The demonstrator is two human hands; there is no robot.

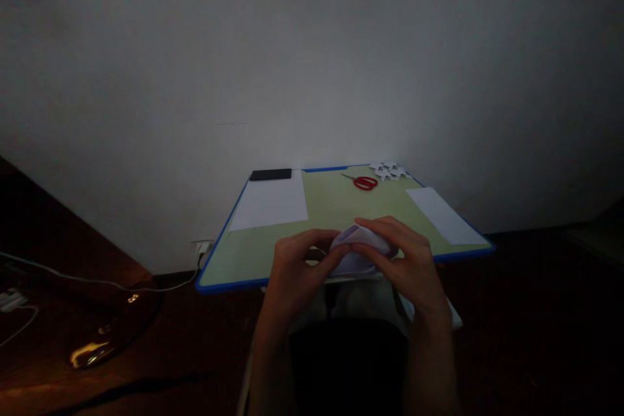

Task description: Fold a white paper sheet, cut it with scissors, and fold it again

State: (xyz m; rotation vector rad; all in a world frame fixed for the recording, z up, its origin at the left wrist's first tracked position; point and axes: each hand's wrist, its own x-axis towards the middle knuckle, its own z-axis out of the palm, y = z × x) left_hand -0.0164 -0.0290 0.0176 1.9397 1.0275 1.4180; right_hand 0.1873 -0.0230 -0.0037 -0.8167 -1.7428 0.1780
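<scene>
A folded piece of white paper (pixel 355 262) is held up between both hands at the table's near edge. My left hand (pixel 302 266) pinches its left side with thumb and forefinger. On the other side, my right hand (pixel 397 253) grips the paper near its top corner, thumb pressed on the face turned to me. The two thumbs almost meet at the middle of the paper. Behind the hands lie red-handled scissors (pixel 364 182), blades pointing left. Cut or folded white paper pieces (pixel 389 171) are grouped at the far right corner.
The green table (pixel 253 257) has a blue rim and stands against the wall. A white sheet (pixel 273 203) lies left with a dark flat object (pixel 270 174) at its top. A paper strip (pixel 443 216) lies right. A white cable (pixel 112 283) runs to a wall socket.
</scene>
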